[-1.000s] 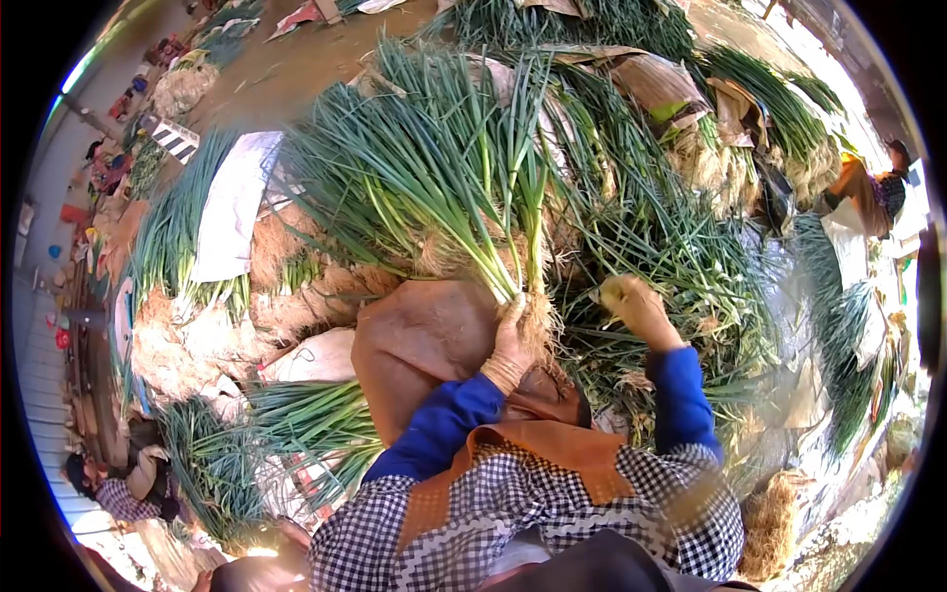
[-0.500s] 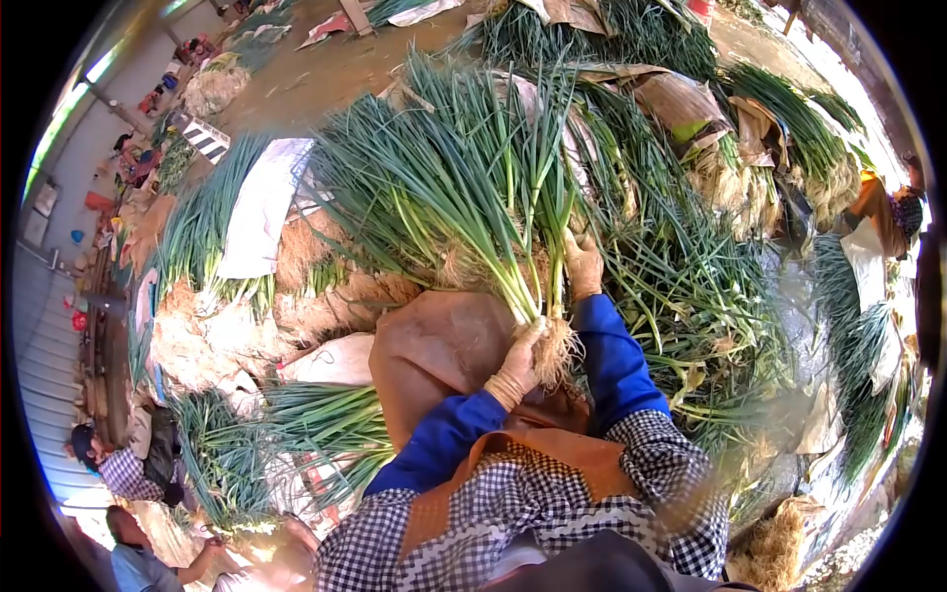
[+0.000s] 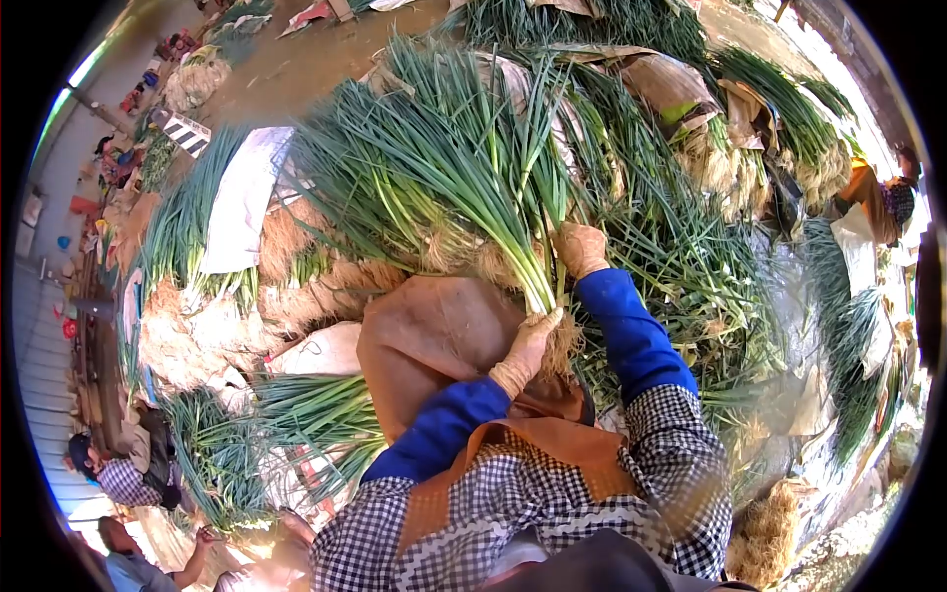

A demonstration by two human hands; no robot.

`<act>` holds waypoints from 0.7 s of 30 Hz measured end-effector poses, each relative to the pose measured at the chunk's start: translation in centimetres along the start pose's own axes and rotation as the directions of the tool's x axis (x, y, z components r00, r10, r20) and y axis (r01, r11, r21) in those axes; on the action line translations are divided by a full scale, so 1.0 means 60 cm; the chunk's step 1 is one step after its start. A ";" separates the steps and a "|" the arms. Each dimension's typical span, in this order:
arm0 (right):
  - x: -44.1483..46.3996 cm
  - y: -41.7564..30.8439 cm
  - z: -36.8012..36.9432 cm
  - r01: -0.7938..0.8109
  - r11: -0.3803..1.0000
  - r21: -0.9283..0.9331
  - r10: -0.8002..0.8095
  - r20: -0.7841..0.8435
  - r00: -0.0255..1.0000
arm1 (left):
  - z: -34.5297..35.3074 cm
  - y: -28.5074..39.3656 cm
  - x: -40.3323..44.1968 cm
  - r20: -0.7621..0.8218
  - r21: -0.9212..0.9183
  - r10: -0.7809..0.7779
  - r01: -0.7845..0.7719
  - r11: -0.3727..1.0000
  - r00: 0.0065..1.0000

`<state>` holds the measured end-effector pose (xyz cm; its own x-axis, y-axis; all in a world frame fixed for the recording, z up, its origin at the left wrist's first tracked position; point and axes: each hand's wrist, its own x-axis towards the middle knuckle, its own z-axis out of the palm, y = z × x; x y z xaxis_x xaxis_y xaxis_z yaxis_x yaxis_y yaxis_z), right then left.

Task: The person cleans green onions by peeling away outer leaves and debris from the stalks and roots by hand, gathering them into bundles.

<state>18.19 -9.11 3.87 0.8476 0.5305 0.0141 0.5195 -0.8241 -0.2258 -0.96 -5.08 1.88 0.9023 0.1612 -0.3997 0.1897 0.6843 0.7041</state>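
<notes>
Left hand: the left hand (image 3: 526,353) is grasping the green onions (image 3: 533,280) low on their pale stems, its grip clenching just above the roots (image 3: 565,347).
Right hand: the right hand (image 3: 582,249) is resting beside the stems, farther from the body; its fingertips are partly hiding, so I cannot tell whether its grip is holding a stalk.
Green onions: they are slanting above the edge of a brown cloth (image 3: 434,331), roots pointing toward the body, leaves fanning forward over other onions.
Lap: the brown cloth is covering it.
Right side: a loose heap (image 3: 681,261) of onions is lying near the right hand.
Left side: a white sheet (image 3: 237,202) is covering part of some rooted bundles (image 3: 197,331).
Lower left: a person (image 3: 128,479) is sitting near more onions.
</notes>
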 end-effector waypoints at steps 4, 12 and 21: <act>-0.012 -0.004 0.010 0.114 0.993 -0.042 -0.120 -0.164 0.979 | 0.001 0.002 0.000 -0.043 0.012 0.002 -0.001 1.000 0.999; -0.214 0.080 -0.116 -0.202 -0.252 0.947 -0.112 0.179 0.978 | -0.014 -0.002 0.018 -0.017 -0.216 -0.021 0.017 0.976 1.000; -0.194 0.175 -0.096 -0.372 0.756 0.538 0.380 0.101 0.919 | 0.010 0.023 0.000 0.054 -0.517 0.049 -0.014 0.856 0.997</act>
<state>14.40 -25.04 6.93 0.9658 0.1946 -0.1712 0.0196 -0.7134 -0.7005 -0.47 -4.58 3.22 0.9301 0.1557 -0.3327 -0.0501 0.9511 0.3049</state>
